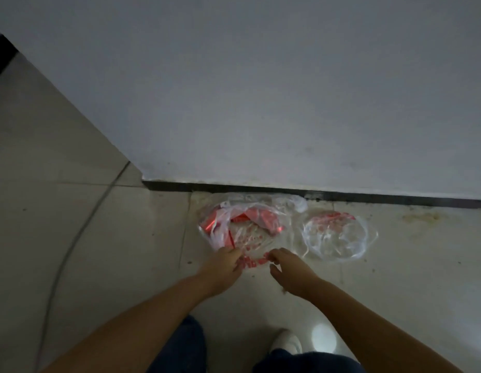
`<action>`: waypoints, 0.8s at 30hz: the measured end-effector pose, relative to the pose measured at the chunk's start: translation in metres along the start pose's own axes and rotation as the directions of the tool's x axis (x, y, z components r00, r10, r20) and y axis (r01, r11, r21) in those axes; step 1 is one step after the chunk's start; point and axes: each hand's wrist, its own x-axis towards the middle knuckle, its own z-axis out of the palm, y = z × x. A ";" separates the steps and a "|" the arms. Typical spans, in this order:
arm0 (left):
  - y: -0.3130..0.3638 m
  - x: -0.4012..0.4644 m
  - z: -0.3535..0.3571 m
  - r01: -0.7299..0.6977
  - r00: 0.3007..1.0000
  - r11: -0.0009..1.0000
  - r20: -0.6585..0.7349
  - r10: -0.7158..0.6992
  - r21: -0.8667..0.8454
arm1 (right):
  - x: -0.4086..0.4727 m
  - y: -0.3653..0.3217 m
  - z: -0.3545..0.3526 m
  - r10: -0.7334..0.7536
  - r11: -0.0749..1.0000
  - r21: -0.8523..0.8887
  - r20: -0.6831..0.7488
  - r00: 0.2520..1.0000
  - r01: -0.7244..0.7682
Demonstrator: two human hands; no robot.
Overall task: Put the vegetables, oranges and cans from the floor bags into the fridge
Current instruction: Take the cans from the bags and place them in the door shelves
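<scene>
Hands, left hand (222, 267) and right hand (289, 270), pinch the near rim of the clear red-printed bag (242, 227) at twelve o'clock, red cans (263, 218) inside; thin plastic may tear if yanked.

Dim, soft picture here. Inside the left plastic bag (242, 227) there are red shiny shapes (263, 218), but the crinkled film blurs them too much to name. The red print (254, 262) along its near edge is unreadable, partly covered by the left hand (223, 267). The right plastic bag (337, 235) shows only faint red marks; its contents can't be made out. A white shoe (286, 343) is half hidden behind the dark trouser leg (306, 363), which the bottom edge cuts off.
</scene>
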 end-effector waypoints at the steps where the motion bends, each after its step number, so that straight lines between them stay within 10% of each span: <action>1: -0.019 0.030 0.014 -0.060 0.998 0.997 -0.008 0.061 0.053 | 0.030 0.015 0.012 -0.020 0.999 -0.025 0.013 1.000 0.021; 8: -0.131 0.189 0.114 -0.528 0.848 0.656 0.381 0.369 0.539 | 0.206 0.100 0.084 -0.212 0.887 -0.389 0.134 0.968 0.248; 15: -0.178 0.217 0.122 -0.646 0.764 0.315 0.586 0.271 0.696 | 0.241 0.136 0.070 -0.294 0.908 -0.334 -0.078 0.953 0.253; 18: -0.167 0.217 0.117 -0.582 0.793 0.464 0.592 0.143 0.668 | 0.256 0.150 0.050 -0.199 0.970 -0.162 -0.114 0.973 0.180; 21: -0.187 0.231 0.123 -0.621 0.783 0.427 0.548 0.294 0.658 | 0.275 0.164 0.039 -0.042 0.991 -0.128 -0.003 0.999 0.042; 24: -0.190 0.235 0.117 -0.586 0.803 0.594 0.496 0.332 0.551 | 0.280 0.167 0.038 0.058 0.983 -0.176 0.038 0.998 -0.050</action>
